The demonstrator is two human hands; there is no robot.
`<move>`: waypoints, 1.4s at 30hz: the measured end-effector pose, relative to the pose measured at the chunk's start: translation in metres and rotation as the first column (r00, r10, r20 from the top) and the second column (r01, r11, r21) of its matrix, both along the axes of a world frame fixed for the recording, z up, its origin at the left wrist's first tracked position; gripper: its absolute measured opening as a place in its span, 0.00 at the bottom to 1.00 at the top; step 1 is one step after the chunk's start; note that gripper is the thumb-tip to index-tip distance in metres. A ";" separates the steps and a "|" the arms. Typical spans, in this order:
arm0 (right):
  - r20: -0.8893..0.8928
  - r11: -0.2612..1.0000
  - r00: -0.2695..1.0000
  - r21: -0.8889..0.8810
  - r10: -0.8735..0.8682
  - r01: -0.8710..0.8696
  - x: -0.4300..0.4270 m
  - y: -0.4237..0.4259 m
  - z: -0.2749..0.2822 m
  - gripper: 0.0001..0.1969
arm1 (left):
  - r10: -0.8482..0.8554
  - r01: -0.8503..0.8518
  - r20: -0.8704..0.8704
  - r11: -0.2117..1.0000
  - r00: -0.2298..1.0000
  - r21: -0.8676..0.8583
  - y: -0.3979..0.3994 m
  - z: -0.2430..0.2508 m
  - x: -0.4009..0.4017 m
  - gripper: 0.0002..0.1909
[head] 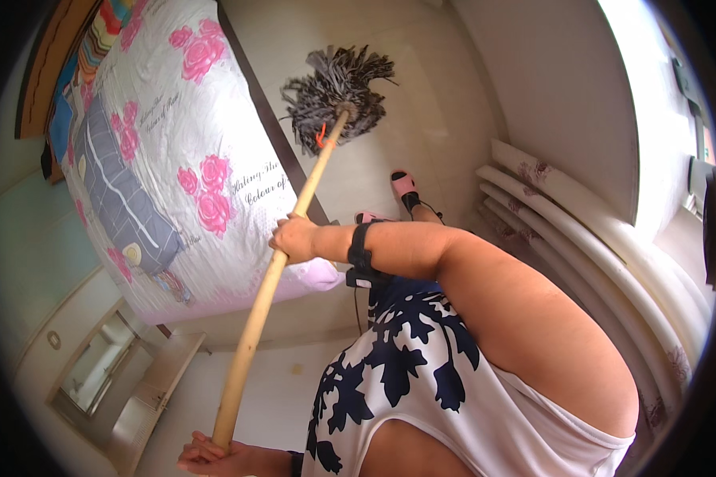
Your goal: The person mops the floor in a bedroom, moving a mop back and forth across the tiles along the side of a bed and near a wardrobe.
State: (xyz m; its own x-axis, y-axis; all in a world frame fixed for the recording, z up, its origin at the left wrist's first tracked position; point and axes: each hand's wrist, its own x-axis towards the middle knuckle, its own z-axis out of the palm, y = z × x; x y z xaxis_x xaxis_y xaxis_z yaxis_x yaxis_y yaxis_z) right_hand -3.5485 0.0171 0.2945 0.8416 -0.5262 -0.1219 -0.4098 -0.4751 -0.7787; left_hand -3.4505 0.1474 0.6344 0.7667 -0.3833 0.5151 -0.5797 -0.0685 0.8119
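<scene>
My right hand [293,238] grips the middle of a pale wooden mop handle [256,310], its forearm reaching across my body. At the lower left my left hand [212,456] is closed around the handle near its upper end, partly cut off by the picture's edge. The handle slants away to a mop head [340,95] of grey and dark cloth strips, spread on the tiled floor [435,101]. An orange tie [321,136] is knotted around the handle just above the strips. The mop head lies close beside the bed's dark side rail [274,128].
A bed with a rose-printed sheet [155,71] stands at the left, a grey checked pillow [122,185] on it. White flower-patterned panels [573,226] lean along the right side. My pink shoe [403,183] is on the floor. A light wooden shelf [155,393] shows at the lower left.
</scene>
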 end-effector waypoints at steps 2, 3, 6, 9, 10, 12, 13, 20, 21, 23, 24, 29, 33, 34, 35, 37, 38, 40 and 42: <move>-0.047 0.999 0.998 0.028 0.037 -0.036 -0.015 0.009 -0.003 0.15 | 0.075 -0.058 -0.120 0.989 0.990 0.139 0.008 0.000 0.004 0.18; -0.066 0.997 0.997 0.060 0.050 -0.046 -0.023 0.014 -0.005 0.15 | 0.071 -0.055 -0.118 0.989 0.991 0.135 0.012 -0.008 0.011 0.18; -0.136 0.996 0.990 0.074 -0.044 0.054 -0.053 0.018 -0.020 0.12 | 0.121 -0.082 -0.241 0.983 0.963 0.165 0.004 -0.035 0.025 0.19; -0.222 0.978 0.956 0.039 -0.190 0.204 -0.098 0.012 -0.019 0.09 | 0.066 -0.004 -0.420 0.989 0.905 0.147 -0.025 -0.056 0.020 0.19; -0.234 0.964 0.937 -0.004 -0.259 0.266 -0.111 0.015 -0.026 0.09 | 0.061 0.002 -0.426 0.989 0.903 0.145 -0.037 -0.060 0.014 0.19; -0.220 0.916 0.890 -0.049 -0.400 0.399 -0.137 0.017 -0.042 0.08 | -0.105 0.196 -0.579 0.976 0.808 0.097 -0.060 -0.070 0.000 0.20; -0.196 0.883 0.862 -0.049 -0.467 0.467 -0.149 0.016 -0.047 0.08 | -0.107 0.198 -0.584 0.976 0.805 0.094 -0.071 -0.073 -0.002 0.20; 0.008 0.556 0.557 -0.045 -0.831 0.830 -0.172 -0.018 -0.018 0.15 | -0.816 0.885 -0.484 0.437 0.316 -0.160 -0.158 -0.043 -0.030 0.26; 0.020 0.533 0.534 -0.034 -0.845 0.845 -0.172 -0.027 -0.009 0.15 | -0.880 0.919 -0.395 0.354 0.264 -0.176 -0.164 -0.038 -0.034 0.27; 0.106 0.540 0.541 -0.032 -0.835 0.841 -0.166 -0.040 -0.002 0.15 | -0.903 0.917 -0.321 0.355 0.285 -0.184 -0.159 -0.023 -0.034 0.29; 0.139 0.550 0.548 -0.028 -0.825 0.835 -0.160 -0.043 -0.004 0.15 | -0.923 0.921 -0.257 0.340 0.287 -0.189 -0.155 -0.023 -0.032 0.31; 0.245 0.590 0.591 -0.085 -0.768 0.803 -0.148 -0.069 -0.025 0.13 | -0.910 0.897 -0.250 0.385 0.331 -0.218 -0.125 -0.034 -0.035 0.33; 0.249 0.616 0.604 -0.034 -0.757 0.787 -0.161 -0.125 -0.033 0.12 | -0.934 0.924 -0.139 0.350 0.330 -0.153 -0.125 -0.053 -0.055 0.33; 0.270 0.607 0.589 -0.023 -0.762 0.795 -0.161 -0.120 -0.038 0.12 | -0.933 0.932 -0.100 0.353 0.345 -0.086 -0.113 -0.061 -0.061 0.33; 0.292 0.595 0.572 -0.014 -0.766 0.803 -0.161 -0.111 -0.044 0.12 | -0.937 0.935 -0.100 0.343 0.334 -0.086 -0.099 -0.070 -0.068 0.33; 0.298 0.634 0.610 -0.021 -0.734 0.773 -0.152 -0.068 -0.068 0.13 | -0.916 0.918 -0.076 0.397 0.394 -0.024 -0.047 -0.095 -0.073 0.32; 0.302 0.672 0.648 -0.031 -0.699 0.740 -0.148 -0.044 -0.080 0.14 | -0.921 0.922 -0.037 0.388 0.388 0.009 -0.021 -0.103 -0.071 0.31; 0.291 0.683 0.662 -0.039 -0.691 0.730 -0.147 -0.037 -0.065 0.14 | -0.921 0.921 0.025 0.390 0.389 0.006 -0.013 -0.097 -0.068 0.31; 0.240 0.708 0.694 -0.036 -0.679 0.706 -0.143 -0.037 -0.053 0.10 | -0.916 0.919 0.085 0.395 0.393 0.003 -0.015 -0.088 -0.062 0.31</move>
